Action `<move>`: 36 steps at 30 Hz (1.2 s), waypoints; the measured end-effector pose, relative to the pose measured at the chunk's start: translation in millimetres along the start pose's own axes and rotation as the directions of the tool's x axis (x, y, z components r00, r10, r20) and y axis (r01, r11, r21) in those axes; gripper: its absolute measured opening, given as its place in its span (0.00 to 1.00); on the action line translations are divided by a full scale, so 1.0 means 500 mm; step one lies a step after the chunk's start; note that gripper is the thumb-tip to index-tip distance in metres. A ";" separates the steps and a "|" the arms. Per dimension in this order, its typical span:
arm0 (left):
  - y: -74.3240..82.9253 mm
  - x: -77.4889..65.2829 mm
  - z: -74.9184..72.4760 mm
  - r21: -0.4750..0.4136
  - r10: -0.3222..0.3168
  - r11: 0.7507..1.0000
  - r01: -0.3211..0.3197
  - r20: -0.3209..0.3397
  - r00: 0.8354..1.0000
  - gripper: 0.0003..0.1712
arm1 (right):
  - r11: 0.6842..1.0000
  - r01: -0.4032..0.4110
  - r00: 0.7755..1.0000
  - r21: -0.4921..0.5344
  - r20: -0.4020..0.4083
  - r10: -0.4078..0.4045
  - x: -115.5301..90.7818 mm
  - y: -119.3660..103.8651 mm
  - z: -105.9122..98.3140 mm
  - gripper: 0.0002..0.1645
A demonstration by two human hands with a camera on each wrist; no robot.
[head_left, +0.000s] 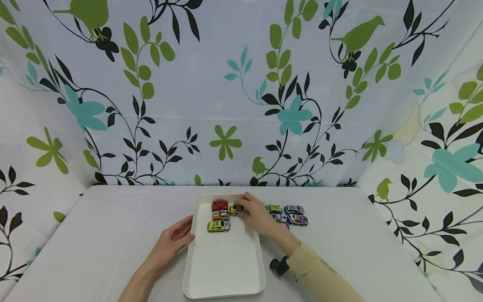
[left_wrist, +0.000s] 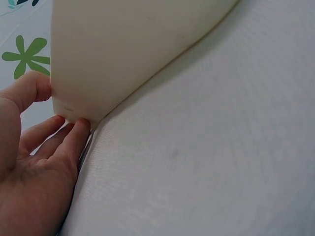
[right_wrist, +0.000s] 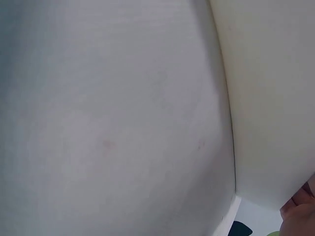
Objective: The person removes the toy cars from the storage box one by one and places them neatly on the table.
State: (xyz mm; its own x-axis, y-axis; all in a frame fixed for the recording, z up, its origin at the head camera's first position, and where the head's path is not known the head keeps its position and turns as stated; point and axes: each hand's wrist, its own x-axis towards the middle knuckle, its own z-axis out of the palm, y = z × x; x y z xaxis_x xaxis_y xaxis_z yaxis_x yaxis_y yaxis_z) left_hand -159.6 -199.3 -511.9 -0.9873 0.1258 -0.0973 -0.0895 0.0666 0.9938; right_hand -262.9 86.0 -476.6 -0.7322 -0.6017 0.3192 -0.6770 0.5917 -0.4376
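My left hand [head_left: 171,241] holds the left side of a white rectangular tray [head_left: 224,268]. In the left wrist view its fingertips press low on the outer wall and the thumb is at the rim. Over the tray's far right part, my right hand [head_left: 258,216] pinches a yellow-and-black toy car [head_left: 236,209], partly hidden by the fingers. Left of that car, inside the tray, stand a red toy car [head_left: 219,205], an orange-and-white one [head_left: 221,215] and a yellow one [head_left: 218,226], in a column.
Right of the tray, several more toy cars stand on the white table [head_left: 332,251], among them a green one [head_left: 273,209], a silver one [head_left: 294,209] and a purple one [head_left: 297,220]. A black object [head_left: 279,266] is by the right sleeve. Patterned cloth [head_left: 219,105] hangs behind.
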 end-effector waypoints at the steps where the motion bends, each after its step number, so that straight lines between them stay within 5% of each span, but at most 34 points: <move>1: 0.000 0.000 -0.001 0.002 0.001 1.000 -0.001 0.000 1.000 0.40 | 1.000 0.002 1.000 0.000 -0.006 -0.002 -0.001 -0.001 -0.001 0.17; 16: 0.001 -0.002 -0.004 0.001 0.003 1.000 -0.003 0.012 1.000 0.40 | 0.995 0.019 0.994 0.097 -0.110 -0.008 -0.023 -0.016 -0.035 0.17; 36: 0.003 -0.002 -0.002 0.007 0.006 1.000 -0.006 0.017 1.000 0.40 | 0.998 0.046 0.988 0.052 -0.151 -0.038 -0.086 -0.007 -0.064 0.17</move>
State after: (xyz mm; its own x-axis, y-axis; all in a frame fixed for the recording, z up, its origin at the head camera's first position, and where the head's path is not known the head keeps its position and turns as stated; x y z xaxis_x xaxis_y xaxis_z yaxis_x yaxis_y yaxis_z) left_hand -158.8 -200.5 -510.3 -0.9854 0.1431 -0.0926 -0.0828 0.0732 0.9939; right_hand -231.3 127.0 -461.8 -0.7090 -0.5353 0.4591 -0.7052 0.5347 -0.4656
